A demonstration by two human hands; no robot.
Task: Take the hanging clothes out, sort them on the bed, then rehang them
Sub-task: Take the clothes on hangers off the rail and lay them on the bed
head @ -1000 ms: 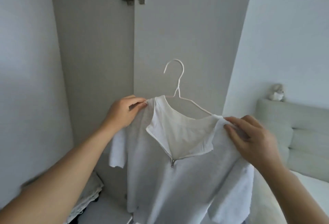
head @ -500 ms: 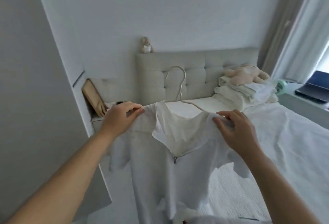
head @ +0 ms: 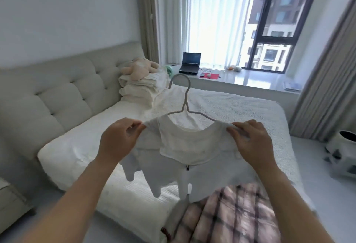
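A white zip-neck top (head: 192, 158) hangs on a white wire hanger (head: 184, 96), held up over the bed (head: 240, 107). My left hand (head: 119, 140) pinches the top's left shoulder. At the other shoulder, my right hand (head: 252, 142) grips the cloth. The hanger's hook points up and away from me. A pink plaid garment (head: 231, 215) lies on the near part of the bed, below the top's hem.
A stack of folded bedding with a plush toy (head: 140, 80) sits by the tufted headboard (head: 57, 92). A laptop (head: 189, 63) stands on the window ledge behind the bed. A white appliance (head: 342, 152) is on the floor at right.
The view has swung right from the wardrobe to the bed. Both hands have carried the top on its hanger along and now hold it over the mattress. The grips are unchanged.
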